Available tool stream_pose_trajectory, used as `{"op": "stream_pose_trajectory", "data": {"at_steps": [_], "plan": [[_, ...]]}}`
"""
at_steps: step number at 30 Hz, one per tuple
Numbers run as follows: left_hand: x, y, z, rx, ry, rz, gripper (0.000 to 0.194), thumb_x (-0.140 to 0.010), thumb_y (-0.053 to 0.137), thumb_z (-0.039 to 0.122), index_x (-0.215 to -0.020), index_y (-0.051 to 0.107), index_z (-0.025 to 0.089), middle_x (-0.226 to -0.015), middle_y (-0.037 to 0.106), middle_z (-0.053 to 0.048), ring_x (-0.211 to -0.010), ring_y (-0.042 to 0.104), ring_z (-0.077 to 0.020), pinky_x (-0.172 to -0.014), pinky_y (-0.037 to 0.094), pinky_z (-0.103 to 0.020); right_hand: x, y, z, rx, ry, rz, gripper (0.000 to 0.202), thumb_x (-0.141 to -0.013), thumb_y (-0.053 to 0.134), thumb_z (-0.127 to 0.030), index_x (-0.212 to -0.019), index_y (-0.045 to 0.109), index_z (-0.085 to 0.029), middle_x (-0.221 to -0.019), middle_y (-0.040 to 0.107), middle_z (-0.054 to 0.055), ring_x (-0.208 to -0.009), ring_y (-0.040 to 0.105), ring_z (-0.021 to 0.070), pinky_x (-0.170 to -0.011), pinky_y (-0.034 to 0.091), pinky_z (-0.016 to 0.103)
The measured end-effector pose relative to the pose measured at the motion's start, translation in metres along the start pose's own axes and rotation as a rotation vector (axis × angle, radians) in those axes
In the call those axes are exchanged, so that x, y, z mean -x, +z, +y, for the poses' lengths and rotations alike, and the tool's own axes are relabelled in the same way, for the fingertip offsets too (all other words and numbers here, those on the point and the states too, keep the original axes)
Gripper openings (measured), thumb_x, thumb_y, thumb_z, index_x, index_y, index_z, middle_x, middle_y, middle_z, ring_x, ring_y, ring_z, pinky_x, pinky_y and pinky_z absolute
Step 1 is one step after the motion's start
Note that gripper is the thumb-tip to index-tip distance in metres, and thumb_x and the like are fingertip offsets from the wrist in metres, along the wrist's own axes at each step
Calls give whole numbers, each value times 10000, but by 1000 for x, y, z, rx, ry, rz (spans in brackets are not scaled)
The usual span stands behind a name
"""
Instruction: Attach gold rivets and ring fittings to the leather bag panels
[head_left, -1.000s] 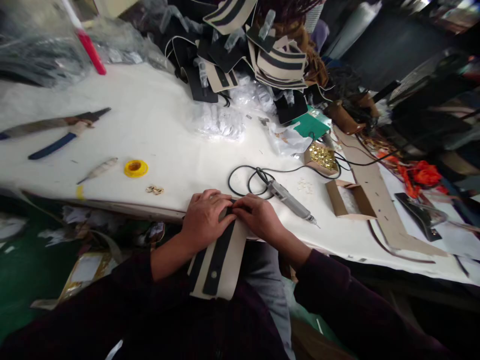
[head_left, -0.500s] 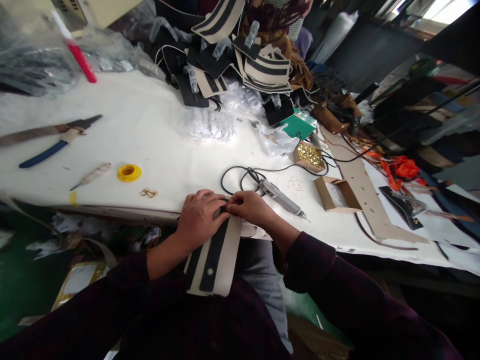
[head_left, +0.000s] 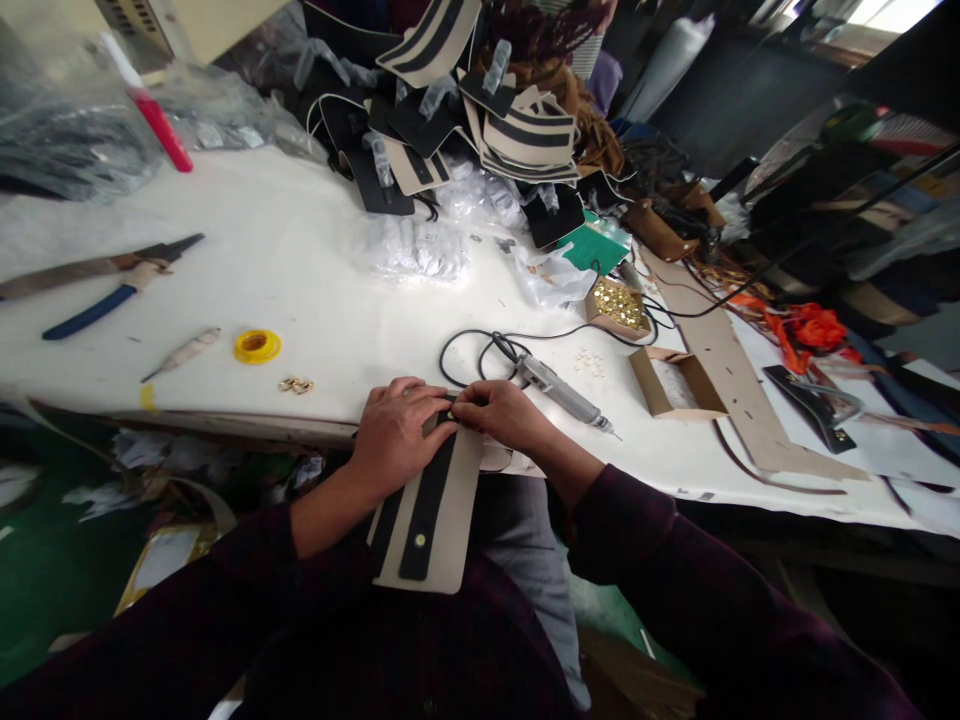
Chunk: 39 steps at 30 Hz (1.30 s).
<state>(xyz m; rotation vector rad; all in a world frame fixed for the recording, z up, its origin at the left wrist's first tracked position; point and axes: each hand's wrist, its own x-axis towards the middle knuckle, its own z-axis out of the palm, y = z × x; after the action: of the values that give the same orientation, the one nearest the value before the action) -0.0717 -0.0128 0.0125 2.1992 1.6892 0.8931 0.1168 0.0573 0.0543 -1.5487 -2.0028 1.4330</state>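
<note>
A beige panel with black stripes [head_left: 454, 510] lies across my lap and against the table edge. One black strap on it carries a round metal stud [head_left: 419, 540] near its lower end. My left hand [head_left: 397, 435] grips the panel's upper part, thumb and fingers on either side of the strap's top. At that same end, my right hand [head_left: 495, 412] pinches with thumb and forefinger. A small gold fleck shows by these fingertips, but what they hold is too small to make out. Just beyond the right hand rests a grey corded rotary tool [head_left: 562, 390].
Gold studs fill a small box [head_left: 619, 305], near an open cardboard box [head_left: 679, 385]. Leftward lie gold rings [head_left: 296, 385], a yellow tape roll [head_left: 257, 346], an awl-like tool [head_left: 182, 355] and blue-handled pliers [head_left: 94, 310]. Striped pieces [head_left: 532, 135] pile up behind.
Both hands stay at the top of the strap, with only a slight shift of the right fingers. The view has moved a little.
</note>
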Motion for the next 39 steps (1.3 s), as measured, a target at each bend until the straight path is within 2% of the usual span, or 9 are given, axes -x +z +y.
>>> {"op": "stream_pose_trajectory", "data": {"at_steps": [4, 7, 10, 13, 17, 23, 28, 31, 39], "plan": [[0, 0, 0, 7, -4, 4, 218, -916, 766, 376, -1112, 789, 283, -1287, 785, -15, -1266, 609, -314, -1017, 455, -530, 8, -11, -1, -48, -22, 59, 218, -889, 676, -384, -877, 759, -182, -680, 686, -6, -623, 621, 145, -611, 475, 263], [0, 0, 1, 18, -9, 13, 193, -914, 769, 361, -1090, 790, 283, -1276, 790, -12, -1266, 610, -310, -1026, 452, -528, 22, -33, 8, 114, -98, 359, 208, -900, 683, -382, -958, 766, -200, -840, 749, 36, -737, 680, 187, -712, 530, 312], [0, 0, 2, 19, -9, 18, 185, -907, 777, 345, -1079, 782, 275, -1270, 791, -11, -1266, 607, -309, -1013, 455, -524, 37, -58, 31, 539, -139, 632, 283, -894, 721, -398, -1109, 766, -220, -1124, 745, 110, -1018, 690, 282, -877, 531, 396], [0, 0, 1, 7, 1, 16, 186, -911, 774, 342, -1084, 776, 276, -1278, 787, -7, -1263, 604, -307, -1005, 458, -520, 45, -76, 61, 837, -9, 603, 458, -904, 723, -468, -1289, 707, -219, -1241, 700, 152, -1123, 656, 347, -911, 516, 451], [1, 0, 2, -11, 14, 6, 203, -934, 745, 350, -1127, 783, 302, -1293, 780, -14, -1269, 597, -307, -1009, 457, -522, 43, -82, 89, 849, 29, 545, 449, -978, 619, -448, -1369, 653, -230, -1273, 681, 145, -1057, 678, 320, -826, 516, 407], [-2, -2, 4, -34, 13, -27, 184, -947, 727, 362, -1115, 788, 320, -1300, 775, -14, -1248, 601, -311, -994, 453, -520, 48, -81, 74, 533, -113, 629, 407, -987, 569, -449, -1304, 665, -213, -1225, 688, 146, -1040, 661, 302, -866, 515, 413], [-5, -3, 6, -50, 1, -54, 192, -929, 746, 362, -1109, 795, 317, -1284, 777, -21, -1235, 604, -315, -977, 457, -520, 50, -62, 28, -285, -171, 592, 370, -978, 550, -598, -986, 620, -235, -838, 667, 29, -732, 646, 196, -623, 517, 303], [-6, -3, 6, -58, -6, -57, 203, -916, 761, 367, -1108, 803, 316, -1272, 781, -20, -1233, 604, -319, -983, 461, -529, 38, -37, -2, -687, -299, 623, 388, -891, 697, -596, -987, 600, -234, -765, 602, -20, -599, 593, 143, -532, 498, 264], [-7, -4, 8, -63, -18, -64, 208, -912, 770, 342, -1117, 800, 318, -1275, 782, 10, -1224, 612, -305, -949, 469, -525, 11, 15, -47, -663, -410, 674, 410, -848, 765, -588, -787, 570, -232, -569, 568, -46, -484, 586, 143, -452, 489, 258]]}}
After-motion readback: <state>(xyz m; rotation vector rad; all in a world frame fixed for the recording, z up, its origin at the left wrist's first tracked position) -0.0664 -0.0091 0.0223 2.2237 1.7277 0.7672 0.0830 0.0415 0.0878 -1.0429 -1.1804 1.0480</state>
